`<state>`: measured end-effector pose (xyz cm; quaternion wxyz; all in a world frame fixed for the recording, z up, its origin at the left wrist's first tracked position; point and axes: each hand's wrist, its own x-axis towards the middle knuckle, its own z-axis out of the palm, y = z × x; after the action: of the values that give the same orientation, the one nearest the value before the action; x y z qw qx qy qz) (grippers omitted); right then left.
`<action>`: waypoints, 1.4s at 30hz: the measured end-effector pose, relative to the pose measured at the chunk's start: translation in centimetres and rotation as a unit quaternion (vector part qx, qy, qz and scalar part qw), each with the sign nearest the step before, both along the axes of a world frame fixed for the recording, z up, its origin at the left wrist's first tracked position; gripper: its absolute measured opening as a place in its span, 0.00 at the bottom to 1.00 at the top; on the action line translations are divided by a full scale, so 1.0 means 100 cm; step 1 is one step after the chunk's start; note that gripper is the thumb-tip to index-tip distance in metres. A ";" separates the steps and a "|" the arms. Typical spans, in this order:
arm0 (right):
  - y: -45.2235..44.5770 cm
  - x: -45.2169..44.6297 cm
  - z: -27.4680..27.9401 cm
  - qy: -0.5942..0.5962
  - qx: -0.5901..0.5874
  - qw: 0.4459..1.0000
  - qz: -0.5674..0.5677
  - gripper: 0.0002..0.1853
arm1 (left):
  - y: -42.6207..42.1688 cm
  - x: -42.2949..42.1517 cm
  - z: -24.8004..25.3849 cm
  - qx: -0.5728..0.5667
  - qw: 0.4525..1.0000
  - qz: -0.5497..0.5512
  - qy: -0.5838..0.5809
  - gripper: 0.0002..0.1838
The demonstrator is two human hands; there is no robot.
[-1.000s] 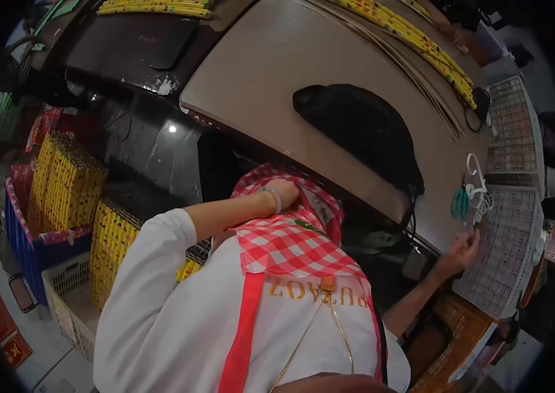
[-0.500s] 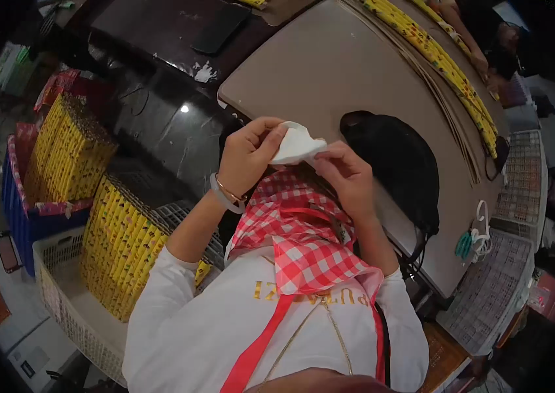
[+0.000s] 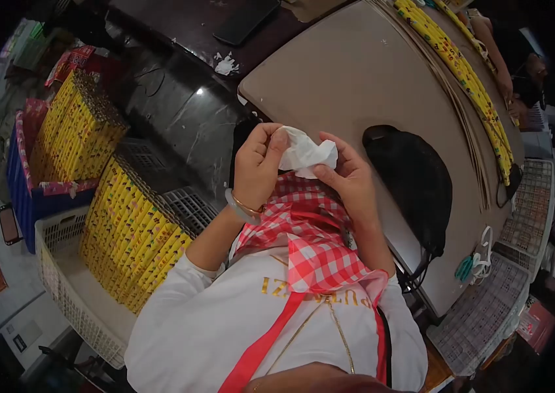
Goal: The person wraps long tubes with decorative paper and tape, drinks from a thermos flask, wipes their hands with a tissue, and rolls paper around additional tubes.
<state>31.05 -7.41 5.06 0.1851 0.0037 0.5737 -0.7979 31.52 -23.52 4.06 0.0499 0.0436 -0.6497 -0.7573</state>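
So in the head view, the only one I've got, I'm pinching a crumpled white tissue (image 3: 307,154) between both hands. My left hand (image 3: 256,167) is clamping one side with thumb and fingers, and my right hand (image 3: 354,183) is closing on the other. Biggest risk imo: it's looking thin and floppy, so if my hands are pulling against each other it could rip. If either grip is going slack, a fold could be slipping out and dropping on my checked apron (image 3: 323,259).

As for where it's sitting, the tissue is bridging the gap between my two grips, touching both, sagging a bit in the middle. It's hanging above the apron, near the bench (image 3: 317,72) edge, with the black pouch (image 3: 415,187) lying off past my right hand.
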 end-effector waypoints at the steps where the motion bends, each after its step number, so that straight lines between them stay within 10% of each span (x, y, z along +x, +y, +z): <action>1: 0.002 0.000 0.000 -0.037 -0.001 0.999 0.002 0.21 | 0.000 0.000 -0.002 -0.001 1.000 -0.002 -0.003 0.10; 6: 0.018 0.001 -0.010 -0.034 0.073 0.997 -0.020 0.16 | -0.001 -0.003 0.002 0.262 0.952 0.057 -0.151 0.13; 11: 0.013 0.002 -0.016 0.008 0.074 0.993 -0.095 0.12 | -0.010 -0.005 -0.020 0.025 0.992 0.120 -0.027 0.13; 17: -0.012 -0.007 -0.028 0.116 0.187 0.972 -0.080 0.08 | 0.002 0.007 -0.005 0.080 0.991 0.083 -0.062 0.13; 24: 0.007 -0.007 -0.020 0.025 -0.088 0.990 -0.106 0.09 | -0.031 -0.001 -0.022 0.293 0.945 0.111 -0.092 0.13; 29: 0.009 -0.008 -0.032 -0.059 -0.403 0.911 -0.059 0.08 | -0.044 -0.007 -0.034 0.589 0.792 -0.054 -0.152 0.16; 32: 0.003 -0.007 -0.028 -0.009 -0.195 0.970 -0.144 0.07 | -0.035 -0.010 -0.017 0.577 0.791 -0.048 -0.198 0.19; 34: 0.006 -0.011 -0.034 -0.020 -0.162 0.964 -0.208 0.06 | -0.025 -0.006 -0.022 0.269 0.942 0.037 -0.199 0.26; 36: 0.011 -0.013 -0.031 -0.034 -0.146 0.968 -0.202 0.07 | -0.014 -0.006 -0.025 -0.037 0.981 0.126 -0.143 0.30; 40: 0.011 -0.017 -0.022 -0.081 -0.141 0.968 -0.192 0.08 | -0.019 -0.005 -0.028 0.203 0.930 -0.185 -0.245 0.31; 42: 0.012 -0.018 -0.027 -0.034 -0.078 0.975 -0.203 0.09 | -0.017 -0.005 -0.020 0.139 0.936 -0.223 -0.235 0.32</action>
<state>29.25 -6.24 2.39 0.0384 0.1330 0.4899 -0.8607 31.01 -25.26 2.02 -0.2810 0.0802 -0.5239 -0.8001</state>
